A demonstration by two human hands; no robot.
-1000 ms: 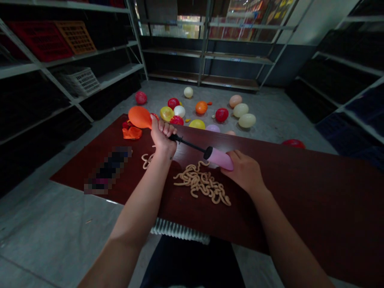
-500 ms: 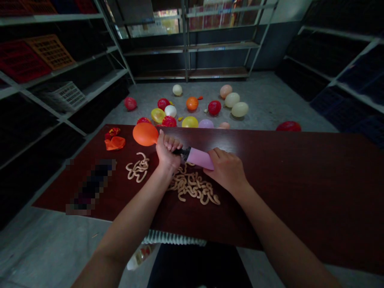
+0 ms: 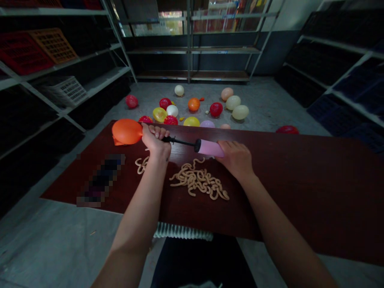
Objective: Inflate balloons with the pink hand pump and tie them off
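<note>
No brand, label or writing is showing clearly enough to read on anything here; a blurred patch (image 3: 100, 180) is covering something on the table at about 8 o'clock from the hands.

Starting at the left, an orange balloon (image 3: 126, 131) is sitting partly blown up, smooth and rounded, hovering over the far left part of the dark red table (image 3: 300, 188). Its neck is disappearing into the left hand (image 3: 155, 141), which is clenching around the balloon's mouth and the black nozzle end of the pump. From that fist a thin black rod (image 3: 180, 142) is running toward 3 o'clock into the pink pump (image 3: 210, 148), a short cylinder with a black collar, lying almost level just above the tabletop. The right hand (image 3: 237, 160) is grasping the far end of the pink barrel, fingers wrapped over it.

Under the pump, at 6 o'clock from it, a pile of pale limp balloons (image 3: 198, 182) is lying tangled on the table, with a smaller clump (image 3: 141, 164) lying just beside the left wrist.

Beyond the table, at 12 o'clock, blown-up balloons (image 3: 192, 108) in red, yellow, orange and cream are lying scattered on the grey floor before metal shelves (image 3: 192, 48).
</note>
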